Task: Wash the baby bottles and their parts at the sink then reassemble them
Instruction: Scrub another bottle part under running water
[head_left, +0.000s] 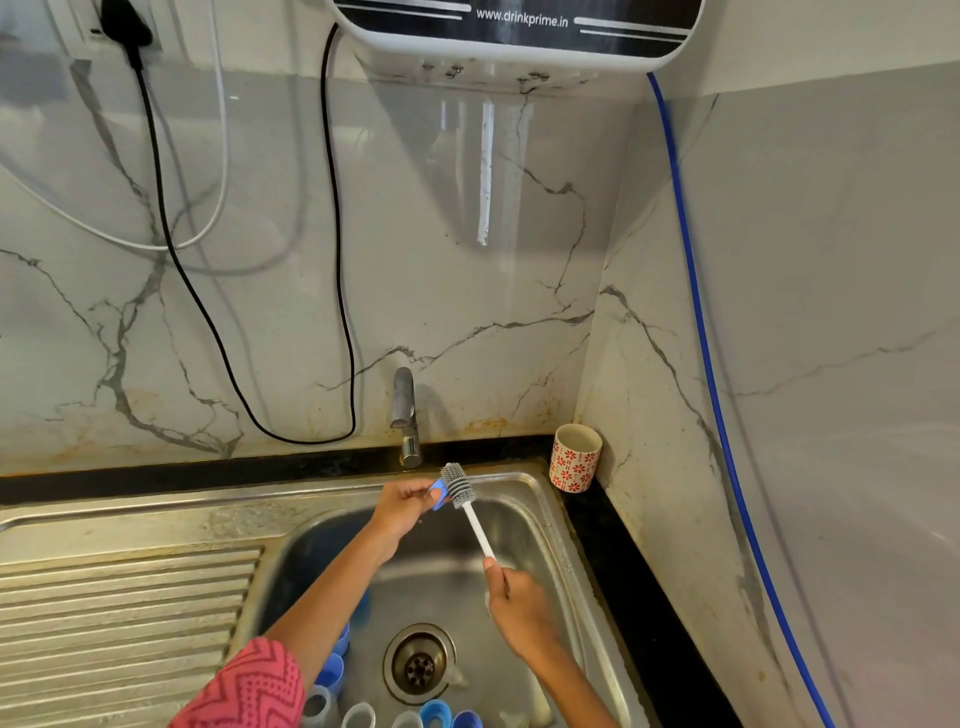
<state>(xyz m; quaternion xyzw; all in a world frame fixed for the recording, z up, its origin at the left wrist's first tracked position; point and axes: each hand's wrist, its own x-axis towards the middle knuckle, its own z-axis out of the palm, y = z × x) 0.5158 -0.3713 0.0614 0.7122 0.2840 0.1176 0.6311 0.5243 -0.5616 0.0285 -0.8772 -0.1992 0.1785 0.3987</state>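
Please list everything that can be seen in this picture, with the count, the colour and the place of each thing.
bottle brush: one, grey bristles, white handle, above the sink
small blue part: one, blue, against the brush bristles
bottle parts: several, blue and grey, near end of the sink basin; exact count unclear
sink: one, steel, with drainboard on the left
drain: one, steel, basin floor
tap: one, steel, behind the sink
cup: one, white with red flowers, counter corner
black cable: one, on the wall
blue hose: one, right wall
water purifier: one, white and black, top
left hand: pinches the blue part
right hand: grips the brush handle
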